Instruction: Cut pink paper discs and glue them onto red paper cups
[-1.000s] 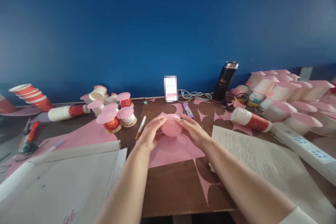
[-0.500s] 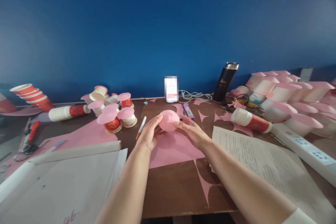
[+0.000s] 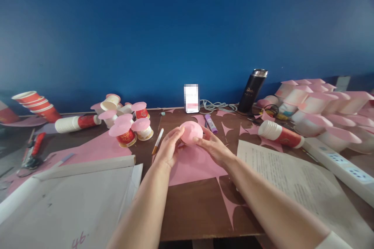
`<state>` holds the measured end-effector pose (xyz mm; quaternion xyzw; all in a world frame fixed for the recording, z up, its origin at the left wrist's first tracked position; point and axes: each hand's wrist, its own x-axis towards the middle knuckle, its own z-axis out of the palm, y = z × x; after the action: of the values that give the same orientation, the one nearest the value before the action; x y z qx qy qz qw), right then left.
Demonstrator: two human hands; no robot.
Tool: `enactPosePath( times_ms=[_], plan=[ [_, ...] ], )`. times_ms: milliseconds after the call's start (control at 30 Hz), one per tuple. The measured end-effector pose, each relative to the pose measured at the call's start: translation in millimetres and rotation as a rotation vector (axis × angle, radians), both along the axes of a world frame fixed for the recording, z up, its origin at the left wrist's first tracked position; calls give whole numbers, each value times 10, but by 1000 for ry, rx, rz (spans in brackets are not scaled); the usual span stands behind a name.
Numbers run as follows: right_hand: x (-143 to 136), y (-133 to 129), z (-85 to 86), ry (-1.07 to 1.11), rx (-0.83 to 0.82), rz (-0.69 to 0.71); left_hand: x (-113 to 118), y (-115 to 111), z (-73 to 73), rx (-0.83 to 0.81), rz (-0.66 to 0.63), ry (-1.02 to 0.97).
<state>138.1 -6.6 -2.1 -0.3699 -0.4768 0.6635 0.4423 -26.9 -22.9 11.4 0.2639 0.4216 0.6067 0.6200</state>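
A round pink paper disc point(image 3: 191, 131) is held above the pink paper sheet point(image 3: 193, 169) in front of me. My left hand point(image 3: 170, 146) grips its left edge, thumb on top. My right hand point(image 3: 215, 146) holds the lower right side, with the thumb pressed on its face and the fingers behind. Whether a cup sits under the disc is hidden. To the left stand upturned paper cups point(image 3: 126, 138) topped with pink discs. A white pen with a brown end point(image 3: 158, 141) lies beside my left hand, and a purple glue stick point(image 3: 210, 123) lies just beyond my right.
Stacked red and white paper cups point(image 3: 282, 134) lie at right, near a power strip point(image 3: 340, 163) and a printed sheet point(image 3: 271, 175). Many pink-topped cups point(image 3: 318, 111) crowd the far right. A black flask point(image 3: 253, 91) and phone point(image 3: 191, 99) stand by the wall. A cardboard box point(image 3: 73, 194) fills the left front.
The pink disc has tilted slightly and shifted a little to the right in my hands. My grip looks much the same, and the whole view has moved slightly.
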Motion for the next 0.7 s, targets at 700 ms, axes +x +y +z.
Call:
enactPosePath(
  times_ms=[700],
  plan=[
    [21, 10, 27, -21, 79, 5, 40, -76, 69, 102, -204, 32]
  ],
)
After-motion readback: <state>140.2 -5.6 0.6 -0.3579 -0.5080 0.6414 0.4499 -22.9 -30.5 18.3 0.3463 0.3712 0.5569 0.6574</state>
